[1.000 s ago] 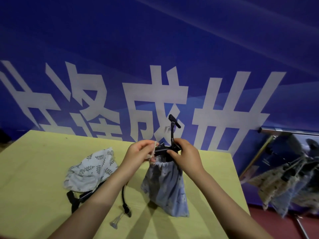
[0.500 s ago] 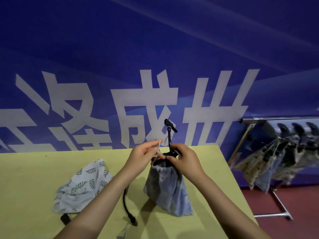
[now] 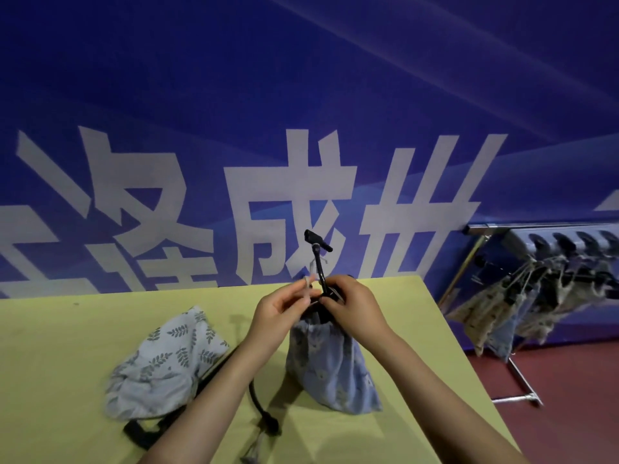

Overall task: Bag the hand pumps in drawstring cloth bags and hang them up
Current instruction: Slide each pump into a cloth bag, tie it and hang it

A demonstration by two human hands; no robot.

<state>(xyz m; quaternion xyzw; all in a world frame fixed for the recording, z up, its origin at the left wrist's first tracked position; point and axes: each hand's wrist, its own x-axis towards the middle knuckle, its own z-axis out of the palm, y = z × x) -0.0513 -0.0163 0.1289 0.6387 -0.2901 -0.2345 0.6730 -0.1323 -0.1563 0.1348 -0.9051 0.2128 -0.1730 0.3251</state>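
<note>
Blue patterned cloth, one drawstring bag, stands on the yellow-green bench with one black T-handled hand pump poking upright from its gathered mouth. The left hand pinches a pale drawstring in its fingers; the right hand grips the bag's neck. To the left lies one white leaf-print cloth bag over a second pump's black hose. A metal rack on the right holds several hung bags, too blurred to count.
</note>
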